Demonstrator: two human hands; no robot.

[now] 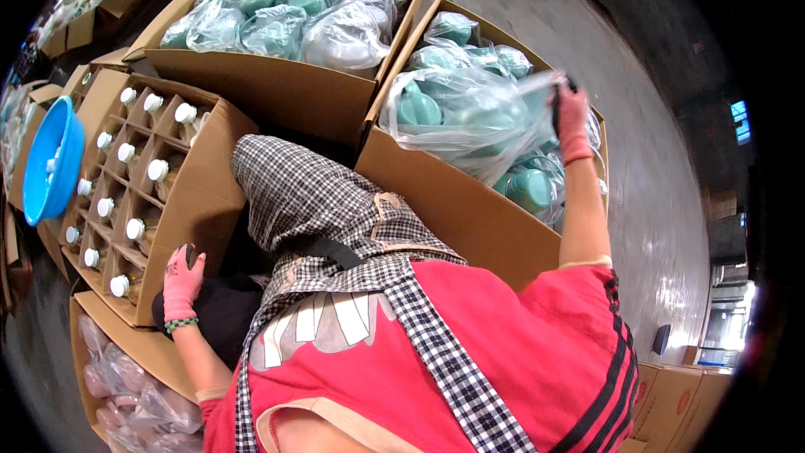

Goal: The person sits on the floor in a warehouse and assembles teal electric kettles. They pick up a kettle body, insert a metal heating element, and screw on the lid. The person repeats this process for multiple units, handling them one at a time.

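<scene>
1. The grey floor (pixel 646 260) fills my view on the right, beyond the boxes.
2. Below me I see the person's red shirt (pixel 520 319) and, over it, a black-and-white checked apron (pixel 310 184).
3. At the top I have the far box (pixel 260 88), packed with teal things in clear plastic.
4. Just beside it, I see the right box (pixel 436 205), also full of wrapped teal things.
5. On the left I make out the bottle box (pixel 197 210), tilted in my view, its cardboard dividers setting the bottles apart in separate cells.
6. At lower left is the pink box (pixel 138 340), holding pinkish things in clear plastic.
7. The clear bag (pixel 470 105) lies across the top of the right box, over teal things, one edge drawn out toward the right.
8. I see a blue basin (pixel 54 164) beside the bottle box, small white pieces inside.
9. The hands, in pink gloves, are well apart. The right hand (pixel 572 122), blurred, is clamped on the bag's edge. The left hand (pixel 180 285) is by the bottle box's near corner; I cannot tell whether it grips anything.
10. Smallest, I pick out white caps (pixel 158 169) on the bottles and a green bracelet (pixel 181 323) on the left wrist.
</scene>
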